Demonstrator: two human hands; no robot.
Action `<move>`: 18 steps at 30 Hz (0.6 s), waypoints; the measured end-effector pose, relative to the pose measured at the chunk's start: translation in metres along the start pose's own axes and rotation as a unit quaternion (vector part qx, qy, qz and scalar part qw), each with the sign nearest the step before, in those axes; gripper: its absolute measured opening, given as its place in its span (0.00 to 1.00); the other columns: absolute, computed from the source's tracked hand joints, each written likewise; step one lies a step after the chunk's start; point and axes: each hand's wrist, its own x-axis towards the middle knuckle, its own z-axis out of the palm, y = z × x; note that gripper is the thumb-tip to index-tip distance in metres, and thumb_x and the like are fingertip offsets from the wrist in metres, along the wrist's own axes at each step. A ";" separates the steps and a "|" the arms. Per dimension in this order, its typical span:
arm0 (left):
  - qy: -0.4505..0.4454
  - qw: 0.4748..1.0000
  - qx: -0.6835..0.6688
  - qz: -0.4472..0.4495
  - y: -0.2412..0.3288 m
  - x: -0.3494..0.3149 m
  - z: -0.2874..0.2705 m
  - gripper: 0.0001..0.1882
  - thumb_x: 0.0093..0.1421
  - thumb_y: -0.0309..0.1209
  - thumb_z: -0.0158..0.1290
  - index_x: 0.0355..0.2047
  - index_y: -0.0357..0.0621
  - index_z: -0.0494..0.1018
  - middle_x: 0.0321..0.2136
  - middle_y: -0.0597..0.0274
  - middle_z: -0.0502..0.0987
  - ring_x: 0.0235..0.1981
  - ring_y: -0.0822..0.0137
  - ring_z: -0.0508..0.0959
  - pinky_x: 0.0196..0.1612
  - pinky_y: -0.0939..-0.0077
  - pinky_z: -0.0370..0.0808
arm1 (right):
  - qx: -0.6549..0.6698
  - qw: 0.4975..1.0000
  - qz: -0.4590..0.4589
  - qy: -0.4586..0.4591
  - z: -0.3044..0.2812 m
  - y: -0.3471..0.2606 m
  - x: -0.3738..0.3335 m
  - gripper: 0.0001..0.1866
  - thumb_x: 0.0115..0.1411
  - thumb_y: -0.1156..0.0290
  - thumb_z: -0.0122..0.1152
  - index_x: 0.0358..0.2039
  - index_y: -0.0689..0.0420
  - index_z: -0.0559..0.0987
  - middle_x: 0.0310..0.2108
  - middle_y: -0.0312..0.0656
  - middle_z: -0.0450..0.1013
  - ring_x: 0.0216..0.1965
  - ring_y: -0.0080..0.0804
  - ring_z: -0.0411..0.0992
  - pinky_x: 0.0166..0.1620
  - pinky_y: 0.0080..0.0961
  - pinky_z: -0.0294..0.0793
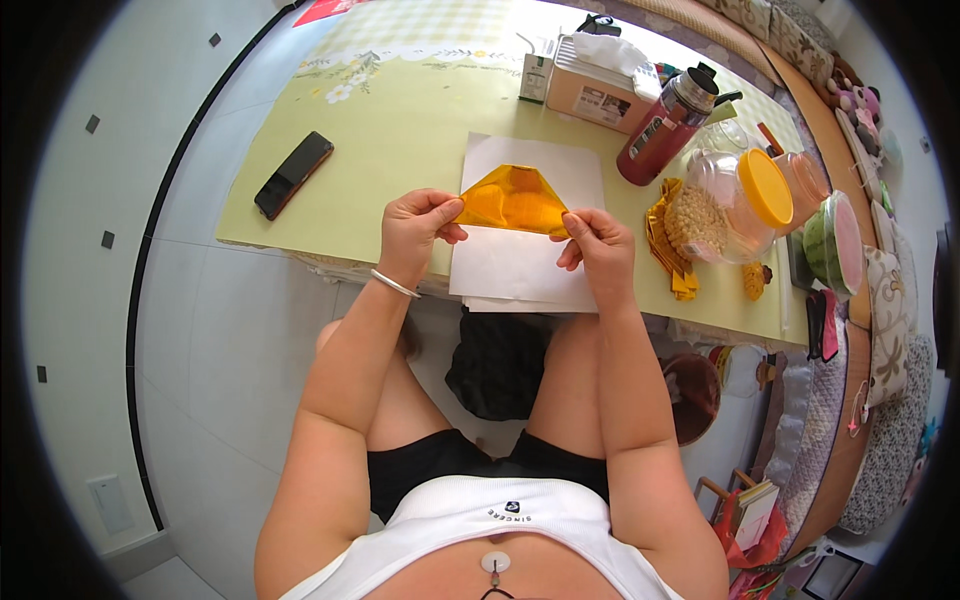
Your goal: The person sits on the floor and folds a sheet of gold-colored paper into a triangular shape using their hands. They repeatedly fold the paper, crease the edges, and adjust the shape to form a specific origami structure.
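A shiny golden sheet of foil paper (515,203), folded to a wide shape with slanting sides and a short flat top, is stretched between my two hands. My left hand (421,222) pinches its left corner between thumb and fingers. At the opposite corner, my right hand (597,240) grips it the same way. Beneath the foil lie white paper sheets (510,272) at the table's near edge. Several folded golden foil pieces (668,240) are stacked to the right of my right hand.
On the yellow-green tablecloth (400,110) lies a black phone (293,175) at left. Toward the right stand a red thermos (660,130), a tissue box (600,90), a clear jar with a yellow lid (725,205) and a cut watermelon (832,245). A brown bin (692,400) is below the table.
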 end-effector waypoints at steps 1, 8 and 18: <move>-0.009 1.000 -0.016 0.001 0.000 0.001 0.000 0.04 0.63 0.23 0.59 0.38 0.35 0.81 0.29 0.56 0.83 0.25 0.67 0.83 0.29 0.77 0.81 | 0.020 1.000 -0.018 0.002 0.000 0.001 0.000 0.09 0.68 0.73 0.59 0.42 0.64 0.83 0.35 0.42 0.81 0.26 0.26 0.80 0.27 0.16 0.75; -0.060 0.991 -0.121 0.001 -0.001 0.004 -0.007 0.10 0.65 0.19 0.54 0.46 0.34 0.78 0.42 0.49 0.82 0.43 0.61 0.83 0.47 0.69 0.84 | -0.007 0.977 -0.207 -0.040 0.004 0.003 0.000 0.11 0.64 0.86 0.56 0.43 0.65 0.84 0.45 0.45 0.80 0.42 0.32 0.81 0.44 0.20 0.80; -0.017 0.983 -0.175 -0.061 0.006 0.005 -0.017 0.12 0.63 0.18 0.54 0.47 0.34 0.78 0.42 0.52 0.82 0.42 0.63 0.83 0.49 0.70 0.83 | -0.046 0.965 -0.250 -0.062 0.006 0.009 0.002 0.15 0.60 0.89 0.55 0.46 0.66 0.83 0.55 0.49 0.75 0.51 0.34 0.78 0.53 0.24 0.77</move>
